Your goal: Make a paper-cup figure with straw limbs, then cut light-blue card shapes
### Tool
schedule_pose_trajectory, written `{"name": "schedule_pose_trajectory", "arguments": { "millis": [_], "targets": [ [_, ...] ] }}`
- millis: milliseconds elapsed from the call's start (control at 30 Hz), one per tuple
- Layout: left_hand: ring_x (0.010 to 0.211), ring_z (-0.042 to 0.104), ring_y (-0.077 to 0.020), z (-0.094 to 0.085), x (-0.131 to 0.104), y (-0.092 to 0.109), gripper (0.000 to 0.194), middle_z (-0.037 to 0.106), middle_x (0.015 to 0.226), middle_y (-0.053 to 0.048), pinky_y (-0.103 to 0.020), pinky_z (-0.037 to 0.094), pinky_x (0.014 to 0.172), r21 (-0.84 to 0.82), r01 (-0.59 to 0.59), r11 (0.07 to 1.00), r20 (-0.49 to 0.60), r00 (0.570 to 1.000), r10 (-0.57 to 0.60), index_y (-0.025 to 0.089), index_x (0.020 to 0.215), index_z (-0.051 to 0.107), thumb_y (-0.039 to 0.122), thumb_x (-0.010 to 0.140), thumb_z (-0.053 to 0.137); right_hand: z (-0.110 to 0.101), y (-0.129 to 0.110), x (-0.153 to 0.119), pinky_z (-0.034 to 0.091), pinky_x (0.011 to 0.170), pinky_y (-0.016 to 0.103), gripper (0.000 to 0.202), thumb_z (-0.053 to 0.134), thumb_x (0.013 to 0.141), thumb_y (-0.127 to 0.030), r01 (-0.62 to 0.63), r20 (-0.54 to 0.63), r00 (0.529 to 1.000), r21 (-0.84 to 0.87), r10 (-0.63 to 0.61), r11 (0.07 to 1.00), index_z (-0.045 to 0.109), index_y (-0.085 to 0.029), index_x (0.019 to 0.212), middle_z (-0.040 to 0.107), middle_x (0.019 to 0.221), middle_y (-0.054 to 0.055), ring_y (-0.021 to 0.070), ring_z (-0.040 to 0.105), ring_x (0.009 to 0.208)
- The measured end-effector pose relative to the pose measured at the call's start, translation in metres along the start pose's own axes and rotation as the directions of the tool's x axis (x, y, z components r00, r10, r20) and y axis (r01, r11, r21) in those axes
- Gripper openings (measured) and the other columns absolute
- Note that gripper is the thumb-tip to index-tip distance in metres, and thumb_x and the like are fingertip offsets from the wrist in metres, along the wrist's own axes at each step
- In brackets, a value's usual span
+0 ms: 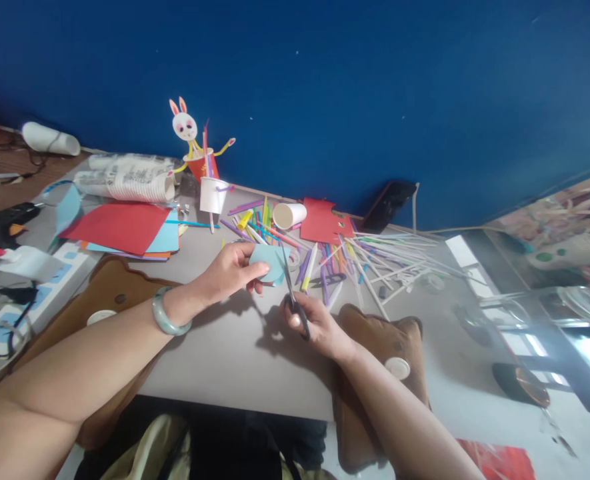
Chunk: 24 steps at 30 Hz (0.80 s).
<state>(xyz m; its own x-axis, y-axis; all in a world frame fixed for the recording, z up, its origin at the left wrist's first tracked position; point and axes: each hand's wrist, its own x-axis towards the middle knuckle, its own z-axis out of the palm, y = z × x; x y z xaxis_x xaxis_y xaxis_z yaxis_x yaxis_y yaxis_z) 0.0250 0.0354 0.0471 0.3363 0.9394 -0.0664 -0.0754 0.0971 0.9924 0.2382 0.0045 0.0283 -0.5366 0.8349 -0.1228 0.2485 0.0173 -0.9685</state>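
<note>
A: What textures lie around your hands?

B: Your matte grey tabletop (pixel 215 373) carries a loose heap of thin, straight coloured and white rods (pixel 362 252), fanning out right of centre. A smooth white paper cup (pixel 295 215) lies on its side near the centre. Two soft brown plush pads sit under your forearms, the left plush pad (pixel 125 287) at lower left and the right plush pad (pixel 412 340) right of centre. A flat red paper sheet (pixel 119 228) tops a stack at left.

A: And what are you gripping?

B: At the centre of the frame, your left hand (pixel 232 267), thumb in front, pinches a small light-blue paper piece (pixel 263 261). Your right hand (pixel 319 327) is wrapped around the black handles of slim metal scissors (pixel 291 293), their blades pointing upward.

A: How does that paper look?

B: Pale, flat and plain, held up off the table, its left part behind your thumb. The blades stand at its right edge; you cannot tell from here whether they are parted.
</note>
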Motion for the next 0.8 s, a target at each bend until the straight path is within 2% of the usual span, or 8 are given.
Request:
{"name": "schedule_pose_trajectory", "arguments": {
  "millis": [633, 800],
  "targets": [
    [0.050, 0.061, -0.0111, -0.0027, -0.0002, 0.0018, 0.017, 0.064, 0.064, -0.002, -0.021, 0.044, 0.046, 0.021, -0.005, 1.000, 0.019, 1.000, 0.004, 0.012, 0.078, 0.062, 0.029, 0.079, 0.063, 0.0004, -0.0012, 0.0011, 0.038, 0.052, 0.024, 0.062, 0.063, 0.069, -0.078, -0.072, 0.008, 0.997, 0.040, 0.072, 0.997, 0.054, -0.017, 0.069, 0.049, 0.061, -0.002, 0.0094, 0.041, 0.056],
    [0.052, 0.061, -0.0114, -0.0029, -0.0005, 0.0026, 0.018, 0.064, 0.065, -0.002, -0.021, 0.045, 0.047, 0.018, 0.007, 1.000, 0.000, 1.000, -0.007, 0.012, 0.078, 0.061, 0.030, 0.078, 0.064, 0.0007, 0.0022, 0.0010, 0.038, 0.052, 0.023, 0.062, 0.065, 0.069, -0.077, -0.057, -0.001, 0.998, 0.048, 0.058, 0.997, 0.053, -0.017, 0.068, 0.048, 0.061, -0.003, 0.0086, 0.040, 0.055]
  ]
}}
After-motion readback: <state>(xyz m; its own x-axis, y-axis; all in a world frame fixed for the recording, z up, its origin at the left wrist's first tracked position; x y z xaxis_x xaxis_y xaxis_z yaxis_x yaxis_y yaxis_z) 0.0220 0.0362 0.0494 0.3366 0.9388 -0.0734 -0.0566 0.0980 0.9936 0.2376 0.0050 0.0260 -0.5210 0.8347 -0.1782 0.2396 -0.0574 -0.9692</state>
